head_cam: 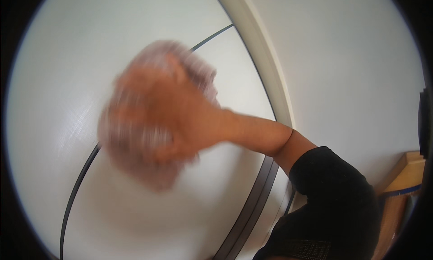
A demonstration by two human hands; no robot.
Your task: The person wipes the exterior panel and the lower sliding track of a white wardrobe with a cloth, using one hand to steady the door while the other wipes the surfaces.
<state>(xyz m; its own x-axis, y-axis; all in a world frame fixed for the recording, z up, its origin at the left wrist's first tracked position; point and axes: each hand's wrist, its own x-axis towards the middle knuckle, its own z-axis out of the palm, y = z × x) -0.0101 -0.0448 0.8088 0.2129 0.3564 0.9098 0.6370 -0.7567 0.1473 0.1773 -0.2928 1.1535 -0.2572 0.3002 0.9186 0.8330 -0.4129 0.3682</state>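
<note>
My right hand (176,108) is spread over a bunched pinkish, checked cloth (155,179), pressing or holding it against a large white panel (220,179). Motion blurs both hand and cloth, so the exact grip of the fingers is hard to make out. A thin dark strip (76,192) crosses the panel and passes behind the cloth. From the right, my bare forearm reaches across, with a black sleeve (335,189) at the upper arm. My left hand is out of view.
A pale frame edge (270,54) borders the panel, with a plain white wall (345,67) beyond it. Lower down runs a wide dark brown band (247,209). At the far right stands a wooden item (406,175) with a blue edge, partly hidden by my sleeve.
</note>
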